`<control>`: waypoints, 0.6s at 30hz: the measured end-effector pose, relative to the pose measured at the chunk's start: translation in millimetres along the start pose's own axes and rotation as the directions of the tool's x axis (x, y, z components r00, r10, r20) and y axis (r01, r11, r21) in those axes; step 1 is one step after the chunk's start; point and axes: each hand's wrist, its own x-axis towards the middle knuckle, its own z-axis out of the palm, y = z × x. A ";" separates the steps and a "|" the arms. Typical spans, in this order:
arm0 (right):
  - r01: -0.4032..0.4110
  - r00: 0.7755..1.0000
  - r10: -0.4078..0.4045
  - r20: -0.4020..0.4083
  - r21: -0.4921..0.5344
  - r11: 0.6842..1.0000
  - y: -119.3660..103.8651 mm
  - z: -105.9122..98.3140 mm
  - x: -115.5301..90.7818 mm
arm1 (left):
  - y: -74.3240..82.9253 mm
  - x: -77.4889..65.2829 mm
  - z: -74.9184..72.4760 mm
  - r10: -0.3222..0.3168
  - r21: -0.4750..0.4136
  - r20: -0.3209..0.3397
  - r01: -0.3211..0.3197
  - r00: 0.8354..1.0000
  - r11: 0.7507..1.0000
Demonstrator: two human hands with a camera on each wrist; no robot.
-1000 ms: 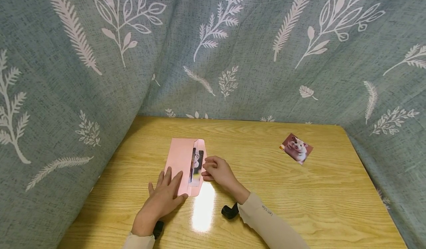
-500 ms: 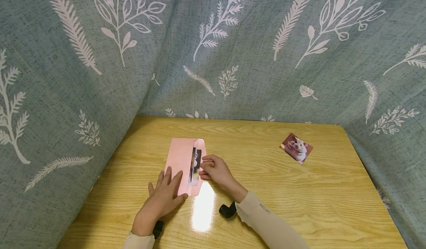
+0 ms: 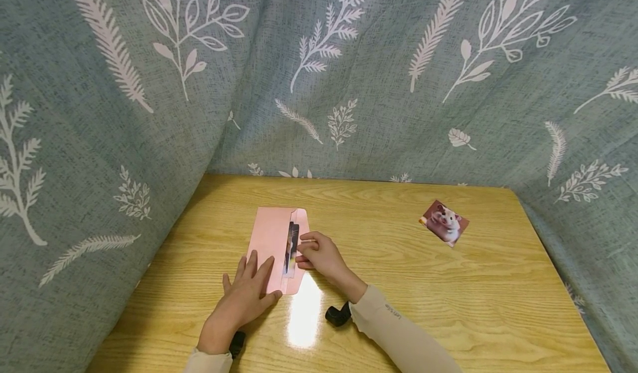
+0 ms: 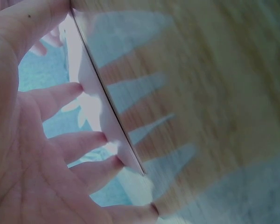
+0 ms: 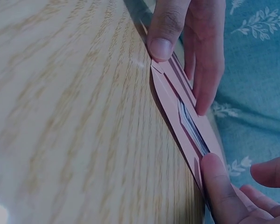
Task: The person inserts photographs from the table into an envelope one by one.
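A pink envelope (image 3: 265,229) lies on the wooden table with its flap folded out to the right. In its opening sits a small stack of photos (image 3: 289,249), mostly inside, with a narrow strip showing. My left hand (image 3: 245,294) rests on the envelope's near left part, fingers spread, thumb by the lower edge. My right hand (image 3: 321,256) lies over the flap, fingertips right at the photos' outer edge. In the right wrist view one digit of it presses against the stack (image 5: 192,123), while the other fingers stand apart from it.
Another photo (image 3: 444,222), of a pale rodent, lies face up at the back right of the table (image 3: 379,212). A patterned blue-green curtain (image 3: 319,73) hangs behind and along the sides. Black wrist cameras (image 3: 339,314) are strapped at the cuffs.
My right hand has moved slightly left, and the photos have slid deeper into the envelope, so less of them shows. The left hand and the envelope have stayed put.
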 end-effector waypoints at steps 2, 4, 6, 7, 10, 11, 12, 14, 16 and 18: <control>0.000 1.000 0.000 -0.002 -0.002 1.000 0.4 0.8 0.5 | 0.3 0.0 0.0 -0.001 -0.001 -0.002 0.001 1.000 1.000; -0.001 1.000 0.001 -0.002 -0.002 1.000 0.2 1.4 1.0 | 0.8 -0.2 -0.3 -0.003 -0.004 -0.002 0.003 1.000 1.000; -0.001 1.000 0.001 -0.004 -0.003 1.000 0.0 1.8 1.0 | 1.2 -0.3 -0.5 -0.004 -0.006 -0.002 0.004 1.000 1.000; -0.001 1.000 0.001 -0.005 -0.001 1.000 0.4 1.9 1.6 | 1.4 -0.3 -0.6 -0.004 -0.007 -0.001 0.004 1.000 1.000; 0.001 1.000 -0.001 -0.004 0.002 1.000 1.5 2.1 3.3 | 1.7 -0.4 -1.0 -0.003 -0.007 0.001 0.003 1.000 1.000; 0.002 1.000 -0.002 -0.003 0.003 1.000 1.6 2.2 3.8 | 1.7 -0.3 -1.0 -0.003 -0.007 0.002 0.003 1.000 1.000; 0.003 1.000 -0.003 -0.002 0.002 1.000 2.2 2.3 4.4 | 1.7 -0.2 -1.1 -0.003 -0.007 0.003 0.003 1.000 1.000; 0.003 1.000 -0.003 0.000 0.004 1.000 3.4 2.6 5.6 | 1.7 -0.2 -1.1 -0.005 -0.005 0.006 0.005 1.000 1.000; 0.003 1.000 -0.003 0.000 0.005 1.000 3.8 3.2 6.2 | 1.4 0.0 -0.8 -0.006 -0.002 0.008 0.006 1.000 1.000; 0.005 1.000 -0.005 -0.002 0.004 1.000 3.9 4.0 6.6 | 1.3 0.0 -0.6 -0.006 -0.001 0.007 0.006 1.000 1.000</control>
